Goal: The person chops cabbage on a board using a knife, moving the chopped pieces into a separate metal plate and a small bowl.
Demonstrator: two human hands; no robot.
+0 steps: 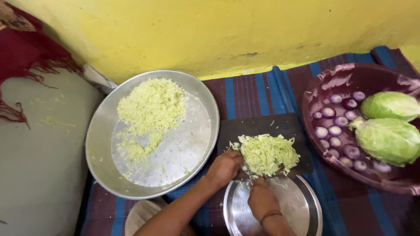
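A pile of shredded cabbage (267,153) lies on a dark cutting board (262,126). My left hand (224,167) rests cupped against the pile's left side at the board's near edge. My right hand (261,199) is closed just below the pile, over a small steel plate (302,205); what it grips is mostly hidden, only a thin glint shows by the fingers. To the left, a large steel tray (192,144) holds more shredded cabbage (151,107) heaped at its far side.
A maroon plastic tub (332,83) at the right holds two whole cabbages (387,140) and several peeled purple onions (334,131). Everything sits on a striped blue-maroon mat (258,91) against a yellow wall. A grey cushion (39,166) lies left.
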